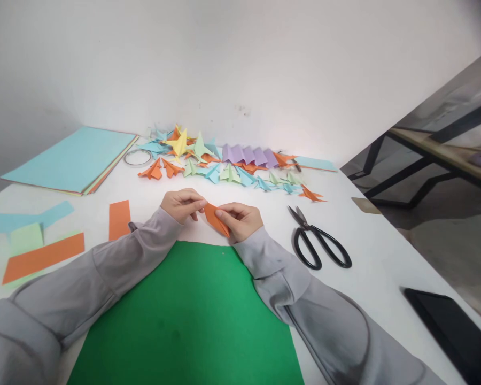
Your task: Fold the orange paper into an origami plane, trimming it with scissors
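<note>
A small folded orange paper piece (pixel 215 218) is held between both hands just above the far edge of a green sheet (pixel 192 321). My left hand (pixel 182 204) pinches its left tip with closed fingers. My right hand (pixel 240 220) grips its right side, thumb on top. Both arms wear grey sleeves and rest on the white table (pixel 377 251).
Black scissors (pixel 318 243) lie right of my right hand. Several folded paper shapes (pixel 224 163) sit in a row at the back, with a tape ring (pixel 138 157). A stack of coloured sheets (pixel 72 160) lies far left; orange strips (pixel 119 219) and offcuts near left. A dark tablet (pixel 452 331) is at the right edge.
</note>
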`<control>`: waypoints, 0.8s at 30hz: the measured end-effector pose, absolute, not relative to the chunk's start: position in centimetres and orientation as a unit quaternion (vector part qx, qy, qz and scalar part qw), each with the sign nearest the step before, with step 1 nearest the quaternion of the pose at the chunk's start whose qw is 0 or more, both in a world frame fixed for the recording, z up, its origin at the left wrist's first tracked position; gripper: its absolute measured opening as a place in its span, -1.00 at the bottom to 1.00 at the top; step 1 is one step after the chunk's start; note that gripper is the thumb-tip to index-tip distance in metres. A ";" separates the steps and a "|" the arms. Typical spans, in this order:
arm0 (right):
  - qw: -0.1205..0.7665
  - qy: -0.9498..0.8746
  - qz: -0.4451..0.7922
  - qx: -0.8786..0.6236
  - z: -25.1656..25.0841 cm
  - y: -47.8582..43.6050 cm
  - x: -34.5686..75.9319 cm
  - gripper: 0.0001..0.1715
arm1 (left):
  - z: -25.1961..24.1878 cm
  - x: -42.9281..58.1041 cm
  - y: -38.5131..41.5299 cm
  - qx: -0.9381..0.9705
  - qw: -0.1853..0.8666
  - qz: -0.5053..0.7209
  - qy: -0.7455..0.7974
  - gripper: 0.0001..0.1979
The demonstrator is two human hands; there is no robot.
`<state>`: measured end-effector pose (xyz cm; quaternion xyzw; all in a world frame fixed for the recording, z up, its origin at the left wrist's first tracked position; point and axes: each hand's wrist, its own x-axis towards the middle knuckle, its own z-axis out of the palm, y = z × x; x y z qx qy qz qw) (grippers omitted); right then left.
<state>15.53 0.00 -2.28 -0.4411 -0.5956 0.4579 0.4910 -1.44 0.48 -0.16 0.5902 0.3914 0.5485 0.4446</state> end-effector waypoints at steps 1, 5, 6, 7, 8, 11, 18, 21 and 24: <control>0.491 -0.595 0.460 -0.439 -2.3 0.0 15.5 -0.72 | -0.1 -1.5 0.5 0.590 0.447 0.548 0.389 -0.82; 0.494 -0.589 0.468 -0.436 -2.2 0.0 15.5 -0.72 | 0.0 -1.4 0.3 0.583 0.456 0.543 0.396 -0.80; 0.495 -0.587 0.469 -0.436 -2.2 -0.1 15.4 -0.71 | 0.1 -1.3 0.2 0.580 0.456 0.540 0.404 -0.80; 0.496 -0.586 0.469 -0.437 -2.3 -0.1 15.4 -0.71 | 0.2 -1.3 0.0 0.578 0.454 0.537 0.414 -0.79; 0.498 -0.584 0.467 -0.439 -2.3 -0.1 15.4 -0.71 | 0.2 -1.2 -0.1 0.576 0.451 0.535 0.423 -0.78; 0.501 -0.584 0.463 -0.441 -2.3 -0.1 15.3 -0.71 | 0.3 -1.2 -0.1 0.577 0.436 0.538 0.432 -0.75; 0.494 -0.593 0.465 -0.434 -2.4 0.0 15.4 -0.70 | 0.6 -1.2 0.0 0.565 0.448 0.525 0.452 -0.66; 0.493 -0.593 0.463 -0.436 -2.3 0.0 15.3 -0.68 | 0.9 -1.0 -0.4 0.543 0.454 0.529 0.468 -0.64; 0.503 -0.590 0.454 -0.439 -2.3 -0.2 15.2 -0.68 | 0.9 -0.9 -0.5 0.559 0.430 0.536 0.464 -0.70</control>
